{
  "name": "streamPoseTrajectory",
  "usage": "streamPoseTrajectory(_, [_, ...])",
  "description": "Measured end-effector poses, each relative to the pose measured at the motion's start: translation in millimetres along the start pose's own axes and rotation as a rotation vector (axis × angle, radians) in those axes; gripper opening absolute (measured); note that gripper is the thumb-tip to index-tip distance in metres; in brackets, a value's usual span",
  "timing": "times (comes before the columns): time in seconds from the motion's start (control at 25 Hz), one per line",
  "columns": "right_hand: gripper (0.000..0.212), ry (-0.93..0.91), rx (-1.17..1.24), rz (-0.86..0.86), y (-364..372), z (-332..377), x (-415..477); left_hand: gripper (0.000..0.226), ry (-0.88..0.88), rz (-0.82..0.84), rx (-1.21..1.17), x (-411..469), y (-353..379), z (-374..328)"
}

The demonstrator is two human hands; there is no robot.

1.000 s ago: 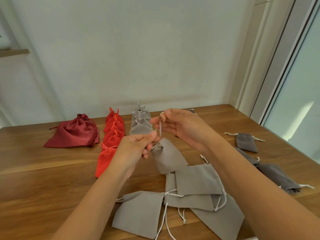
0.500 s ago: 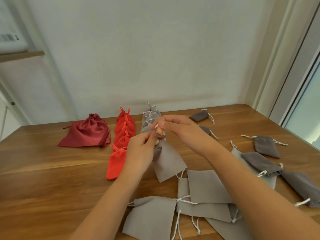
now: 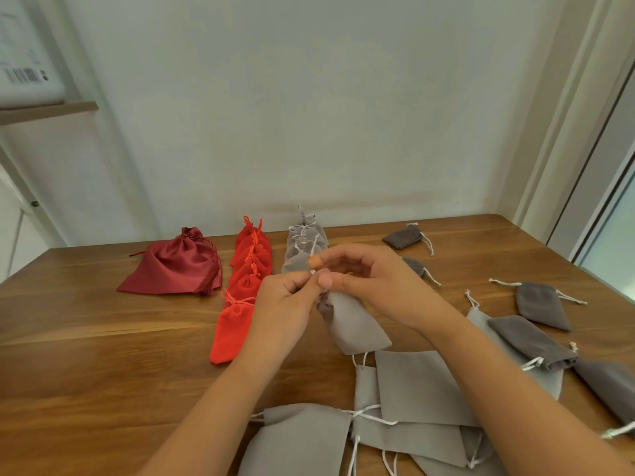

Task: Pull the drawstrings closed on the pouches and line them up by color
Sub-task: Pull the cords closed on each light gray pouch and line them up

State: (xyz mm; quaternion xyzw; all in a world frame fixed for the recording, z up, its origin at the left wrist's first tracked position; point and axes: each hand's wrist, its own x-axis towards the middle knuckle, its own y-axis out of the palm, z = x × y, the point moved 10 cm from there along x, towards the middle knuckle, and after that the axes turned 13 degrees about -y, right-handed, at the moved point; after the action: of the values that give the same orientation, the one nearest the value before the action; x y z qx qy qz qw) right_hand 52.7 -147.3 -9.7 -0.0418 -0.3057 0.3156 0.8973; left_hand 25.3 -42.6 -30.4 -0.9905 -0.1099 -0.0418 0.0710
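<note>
- Lt-grey pouch [image 3: 359, 326]: soft matte cloth, neck bunched, body widening to a square base. It's at mid-tabletop [image 3: 86, 355], between the red row & the flat grey pile; can't tell if the base touches the wood.
- L hand [image 3: 285, 304]: fingers pinch the bunched neck.
- R hand [image 3: 372, 283]: fingers curled, pinching the thin white cord [image 3: 314, 250]; exact contact pts blurred.
- Red pouches [image 3: 240, 304]: matte, cinched, overlapping in a row.
- Lt-grey row [image 3: 302, 242]: cinched, partly behind the hands.
- Dark-red bag [image 3: 171, 269]: shiny satin, tasselled cord, left of the rows.
- Flat lt-grey pouches [image 3: 412, 386]: mouths open, cords loose; some under the R forearm, lowest cut off by the frame.
- Dark-grey pouches [image 3: 541, 305]: scattered at right, one cut off at the edge.
</note>
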Motion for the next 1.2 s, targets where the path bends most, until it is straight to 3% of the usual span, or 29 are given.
streamPoseTrajectory(0.12, [0.030,-0.090,-0.281,-0.010,-7.8,5.0,-0.1,0.042,-0.028,-0.035,-0.006,3.0,-4.7,1.8])
streamPoseTrajectory(0.32, [0.017,-0.424,-0.871,-0.018,0.1,29.4,2.4,0.037,-0.015,-0.074,0.094,1.2,-5.1,2.3])
streamPoseTrajectory(0.4, [0.018,-0.409,-0.951,-0.080,-8.7,31.3,1.9,0.037,-0.090,-0.062,0.064,4.6,-6.1,9.0])
streamPoseTrajectory(0.6, [0.018,-0.235,-0.862,-0.060,-19.2,19.3,-1.5,0.029,-0.322,-0.033,-0.083,13.3,-18.2,33.5])
streamPoseTrajectory(0.8, [0.007,-0.056,-0.528,-0.069,-29.6,11.0,-5.6,0.013,-0.425,0.111,-0.288,12.6,-15.6,37.3])
streamPoseTrajectory(0.96, [0.007,0.001,-0.250,-0.089,-31.6,9.1,-11.3,0.011,-0.363,0.141,-0.255,9.8,-11.6,25.1])
streamPoseTrajectory(1.08, [0.016,-0.048,-0.209,-0.140,-37.9,12.9,-11.1,0.015,-0.269,0.155,-0.144,7.1,-8.3,15.5])
streamPoseTrajectory(1.2, [0.007,-0.057,-0.186,-0.124,-31.8,5.9,-7.3,0.020,-0.180,0.168,-0.074,3.7,-5.4,6.7])
